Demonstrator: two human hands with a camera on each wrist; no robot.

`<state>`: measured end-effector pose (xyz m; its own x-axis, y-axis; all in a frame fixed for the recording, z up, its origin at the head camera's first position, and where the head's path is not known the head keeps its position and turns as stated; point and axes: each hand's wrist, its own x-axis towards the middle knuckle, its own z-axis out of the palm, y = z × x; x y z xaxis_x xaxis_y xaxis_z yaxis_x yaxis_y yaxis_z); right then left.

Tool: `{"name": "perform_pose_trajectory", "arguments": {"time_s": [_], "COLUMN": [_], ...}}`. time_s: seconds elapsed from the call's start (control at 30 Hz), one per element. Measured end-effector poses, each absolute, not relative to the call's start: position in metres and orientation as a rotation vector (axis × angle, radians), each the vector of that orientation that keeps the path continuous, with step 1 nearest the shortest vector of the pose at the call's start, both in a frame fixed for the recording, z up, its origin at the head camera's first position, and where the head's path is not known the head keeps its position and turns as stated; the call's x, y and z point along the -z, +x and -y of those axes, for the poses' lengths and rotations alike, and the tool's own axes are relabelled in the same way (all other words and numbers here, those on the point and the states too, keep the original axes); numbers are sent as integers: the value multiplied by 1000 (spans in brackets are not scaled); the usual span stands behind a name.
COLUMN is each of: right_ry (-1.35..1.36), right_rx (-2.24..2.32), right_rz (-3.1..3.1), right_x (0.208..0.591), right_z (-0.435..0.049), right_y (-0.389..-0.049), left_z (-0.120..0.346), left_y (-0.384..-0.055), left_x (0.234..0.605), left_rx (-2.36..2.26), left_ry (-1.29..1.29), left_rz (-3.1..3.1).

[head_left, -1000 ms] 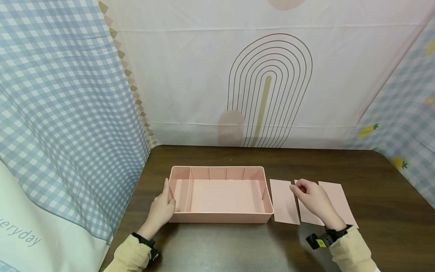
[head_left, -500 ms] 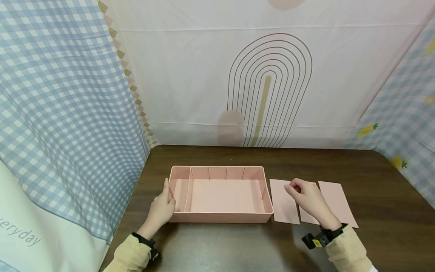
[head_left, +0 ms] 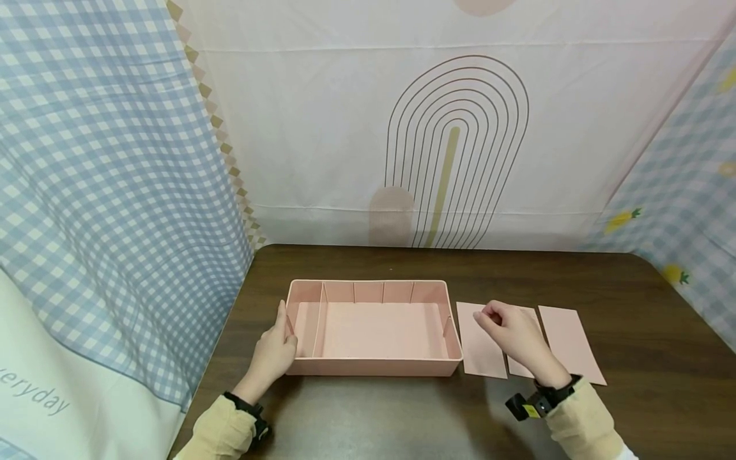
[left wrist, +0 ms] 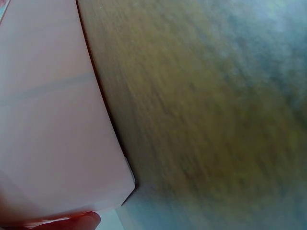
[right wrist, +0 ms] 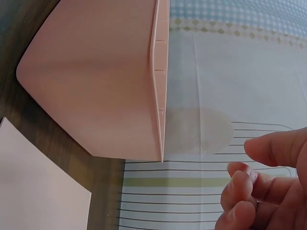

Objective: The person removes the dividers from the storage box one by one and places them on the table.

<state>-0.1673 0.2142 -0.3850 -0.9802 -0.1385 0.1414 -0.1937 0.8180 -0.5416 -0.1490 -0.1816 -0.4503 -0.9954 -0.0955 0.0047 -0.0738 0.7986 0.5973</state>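
My counter [head_left: 374, 415] carries the pink box [head_left: 368, 368] nearer its left edge, three panels [head_left: 482, 351] toward the right. My left hand [head_left: 273, 348] seemingly steadies the box, grip unclear; my right hand [head_left: 517, 332], loosely curled and empty, would need to pinch to lift a panel.

You have free air over the flat cards [head_left: 482, 351]; left of your right hand [head_left: 514, 333], the box [head_left: 374, 368] blocks low passage, leaving room above its rim.
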Motion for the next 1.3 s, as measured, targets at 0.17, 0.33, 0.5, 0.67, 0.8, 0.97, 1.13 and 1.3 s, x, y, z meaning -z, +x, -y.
{"name": "perform_pose_trajectory", "arguments": {"time_s": [0.17,0.33,0.5,0.67,0.8,0.97,1.13,1.3], "right_ry": [265,277,304,328,352,363,382,390], "right_rx": [-857,-863,-870,-883,-887,-913,-934,-953], "right_rz": [2915,2922,2916,2906,2898,2894,2892,2903], "right_x": [383,382,382,384,385,386,387,388], "right_z": [-210,-206,-201,-197,-192,-186,-182,-179], "right_y": [-167,-166,-166,-165,-164,-163,-162,-161], "left_z": [181,180,180,180,180,180,180,180], "left_y": [-149,-149,-149,-148,-148,-149,-148,-147], "left_x": [450,450,449,449,448,449,448,448], "left_rx": [962,959,970,963,962,972,973,960], "left_ry": [132,134,137,134,132,138,139,128], "left_rz": [2934,2929,2931,2928,2927,2928,2931,2932]}}
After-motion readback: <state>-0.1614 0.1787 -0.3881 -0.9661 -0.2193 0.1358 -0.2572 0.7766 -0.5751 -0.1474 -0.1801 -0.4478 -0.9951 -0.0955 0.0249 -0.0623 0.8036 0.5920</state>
